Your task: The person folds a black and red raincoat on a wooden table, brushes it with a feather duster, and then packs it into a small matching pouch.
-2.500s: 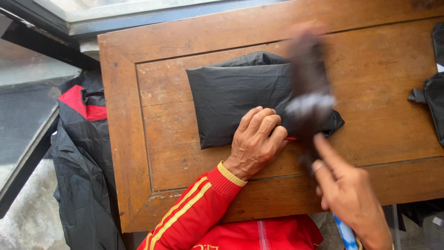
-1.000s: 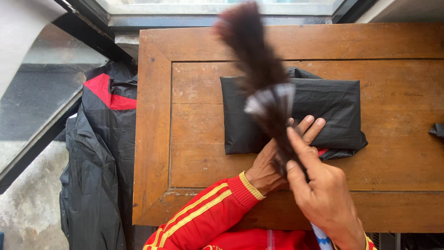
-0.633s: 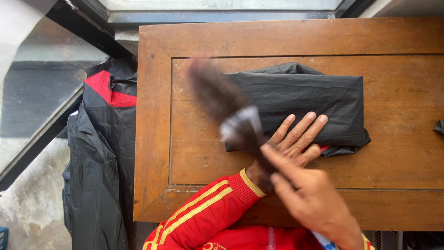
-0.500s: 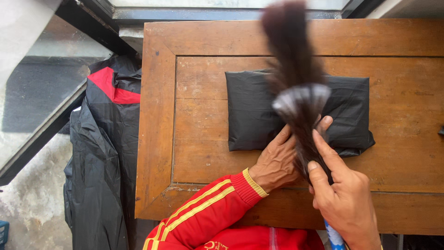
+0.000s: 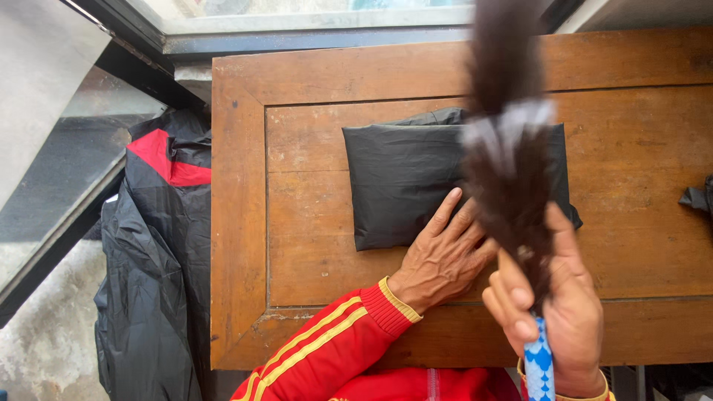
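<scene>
A folded black garment (image 5: 405, 178) lies flat on a brown wooden table (image 5: 245, 223). My left hand (image 5: 445, 252), in a red sleeve with yellow stripes, presses flat on the garment's near edge, fingers spread. My right hand (image 5: 561, 312) grips the blue-and-white handle of a dark brown feather duster (image 5: 509, 134). The duster points away from me, blurred, above the right half of the garment and hiding part of it.
A black and red jacket (image 5: 160, 245) hangs down beside the table's left edge. A window frame (image 5: 312, 30) runs along the far side. Part of a black item (image 5: 698, 199) shows at the table's right edge.
The duster has swung back and forth over the garment and now points straight away. My left hand has stayed pressed on the garment's near edge.
</scene>
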